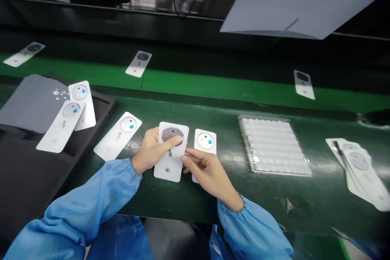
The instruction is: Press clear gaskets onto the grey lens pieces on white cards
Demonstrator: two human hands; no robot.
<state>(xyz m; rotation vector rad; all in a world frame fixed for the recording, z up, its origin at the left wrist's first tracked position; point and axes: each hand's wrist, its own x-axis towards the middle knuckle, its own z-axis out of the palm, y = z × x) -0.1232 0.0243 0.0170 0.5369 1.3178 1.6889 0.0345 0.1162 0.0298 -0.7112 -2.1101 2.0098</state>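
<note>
My left hand (pixel 157 149) grips a white phone back cover (pixel 172 163) with its thumb lying on the grey camera ring near the top. Dark print shows on the cover below that ring. At the cover's right edge my right hand (pixel 210 168) is closed, thumb and fingers pinching the edge; some fingertips are hidden. Partly behind my right hand lies another white phone back cover (pixel 205 132), with a blue mark on its silvery octagonal ring. One more such cover (pixel 114 142) rests flat to the left of my left hand.
A clear tray (pixel 276 144) with rows of white pieces lies to the right. Beyond it are several stacked covers with tweezers (pixel 343 156) on top. Two covers overlap on a black foam tray (pixel 100 109) at left. Spaced covers lie on the green conveyor belt (pixel 195 83).
</note>
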